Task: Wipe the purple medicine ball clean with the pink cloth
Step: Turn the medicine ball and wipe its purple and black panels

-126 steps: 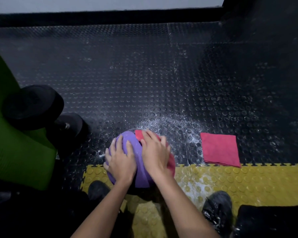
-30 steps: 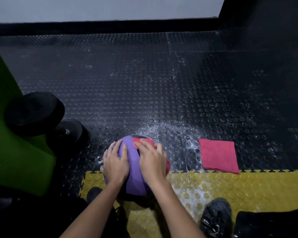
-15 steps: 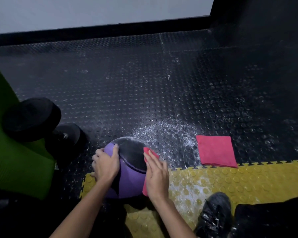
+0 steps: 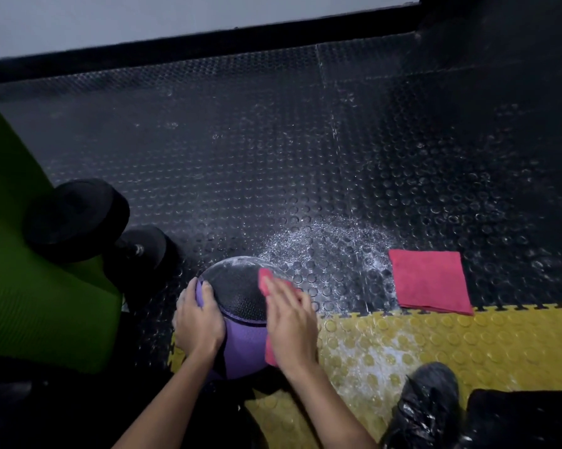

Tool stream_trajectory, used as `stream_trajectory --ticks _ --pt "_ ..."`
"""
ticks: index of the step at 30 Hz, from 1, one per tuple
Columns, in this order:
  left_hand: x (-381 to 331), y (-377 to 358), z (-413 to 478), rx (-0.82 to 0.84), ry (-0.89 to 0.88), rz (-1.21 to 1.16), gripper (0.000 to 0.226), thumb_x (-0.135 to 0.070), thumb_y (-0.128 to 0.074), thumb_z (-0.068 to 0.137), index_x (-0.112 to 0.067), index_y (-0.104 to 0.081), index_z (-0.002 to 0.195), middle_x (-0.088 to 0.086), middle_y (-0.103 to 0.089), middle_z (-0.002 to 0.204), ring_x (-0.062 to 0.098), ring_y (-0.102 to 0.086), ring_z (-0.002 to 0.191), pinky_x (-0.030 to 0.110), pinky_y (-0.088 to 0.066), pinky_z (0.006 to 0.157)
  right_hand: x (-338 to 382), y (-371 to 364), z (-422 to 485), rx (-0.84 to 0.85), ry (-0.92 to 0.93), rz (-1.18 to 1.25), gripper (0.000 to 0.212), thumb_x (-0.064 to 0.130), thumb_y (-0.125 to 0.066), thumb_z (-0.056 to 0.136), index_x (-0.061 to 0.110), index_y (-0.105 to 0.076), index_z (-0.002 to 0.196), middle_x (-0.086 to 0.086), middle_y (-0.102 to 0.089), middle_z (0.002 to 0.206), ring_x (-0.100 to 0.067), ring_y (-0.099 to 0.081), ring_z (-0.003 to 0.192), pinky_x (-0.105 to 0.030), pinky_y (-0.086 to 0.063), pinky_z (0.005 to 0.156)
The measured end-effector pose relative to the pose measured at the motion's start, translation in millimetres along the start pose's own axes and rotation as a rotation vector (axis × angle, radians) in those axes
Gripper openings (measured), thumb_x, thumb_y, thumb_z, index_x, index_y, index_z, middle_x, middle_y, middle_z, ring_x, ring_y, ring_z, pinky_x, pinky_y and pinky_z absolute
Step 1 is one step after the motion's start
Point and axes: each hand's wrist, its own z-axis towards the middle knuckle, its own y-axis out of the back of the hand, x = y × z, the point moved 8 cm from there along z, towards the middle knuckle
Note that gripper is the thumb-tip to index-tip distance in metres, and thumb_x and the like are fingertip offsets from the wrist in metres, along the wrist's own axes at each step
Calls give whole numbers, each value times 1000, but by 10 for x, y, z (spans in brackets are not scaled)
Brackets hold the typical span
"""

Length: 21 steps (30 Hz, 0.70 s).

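Head view: purple medicine ball (image 4: 240, 345) sits on the floor at the seam btwn black studded mat (image 4: 273, 157) & yellow mat (image 4: 467, 345), close in front of the person. Its black panel faces up and away, w/ white dusty film along the far rim.

Left hand (image 4: 198, 322) grips the ball's left side, fingers curved round it, thumb up on the top edge. Right hand (image 4: 289, 322) lies flat, fingers straight, pressing pink cloth (image 4: 270, 350) against the ball's right side; cloth peeks out past fingertips & under the palm.

White speckles (image 4: 321, 251) on black mat just beyond the ball. Second folded cloth (image 4: 430, 281) flat on the black mat to the right, well apart from the ball. Black dumbbell (image 4: 78, 215) at left, partly on green mat (image 4: 30, 270). Black shoe (image 4: 425, 403) on yellow mat, bottom right.
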Motion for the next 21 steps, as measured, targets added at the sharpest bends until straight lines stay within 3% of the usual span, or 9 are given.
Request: stream_trajectory --ticks 3,6,8,10,12,14,17,19,21 --pt "-10 -34 -39 0 -24 11 45 -44 -36 96 -28 -44 138 1 -41 146 31 -41 129 46 -30 108 -512 -38 4 87 -365 198 36 25 -38 97 38 -46 129 17 -51 130 -13 -43 114 -23 -38 89" --pt "-53 -60 -91 -10 -48 28 46 -46 -36 96 -29 -44 138 -1 -40 146 30 -39 130 47 -30 109 -229 79 55 20 -234 104 30 19 -43 95 25 -60 119 11 -60 121 -16 -50 103 -23 -41 86" --pt "-85 -75 -134 -14 -59 52 49 -48 -34 94 -29 -44 138 -1 -39 147 30 -38 132 50 -29 109 92 133 46 -59 -23 48 30 25 -43 89 26 -67 107 12 -66 109 -19 -56 85 -29 -51 72" --pt "-93 -86 -148 -10 -67 59 46 -45 -36 96 -29 -43 138 -1 -38 148 31 -36 133 51 -27 109 196 103 12 -75 114 -5 32 29 -41 87 31 -66 106 17 -66 106 -17 -55 78 -28 -50 65" --pt "-94 -81 -129 -3 -82 46 46 -46 -36 95 -29 -44 138 0 -39 147 31 -37 132 50 -28 109 56 114 25 -36 38 27 30 26 -44 90 33 -62 113 17 -63 114 -14 -52 85 -25 -48 68" --pt "-100 -90 -112 13 -95 44 47 -48 -35 94 -31 -44 137 -1 -40 147 29 -37 132 51 -29 108 -331 57 43 66 -228 95 32 23 -44 94 35 -56 121 16 -58 120 -9 -48 93 -19 -43 70" --pt "-152 -119 -132 39 -126 63 47 -49 -34 96 -31 -42 139 -2 -37 149 27 -33 135 52 -27 109 -788 -4 0 179 -569 212 32 22 -40 97 33 -54 124 7 -61 120 -10 -54 90 -11 -36 60" --pt "-193 -131 -170 38 -146 77 46 -46 -36 97 -31 -41 140 -3 -34 150 26 -30 137 52 -23 111 -693 72 35 175 -526 144 31 21 -41 96 29 -56 123 9 -60 121 -12 -53 98 -13 -37 69" --pt "-189 -133 -196 34 -149 87 47 -48 -35 96 -32 -41 140 -4 -34 150 25 -29 138 50 -22 111 -374 152 60 124 -342 72 30 21 -43 95 26 -58 121 13 -58 122 -14 -50 103 -18 -36 78"
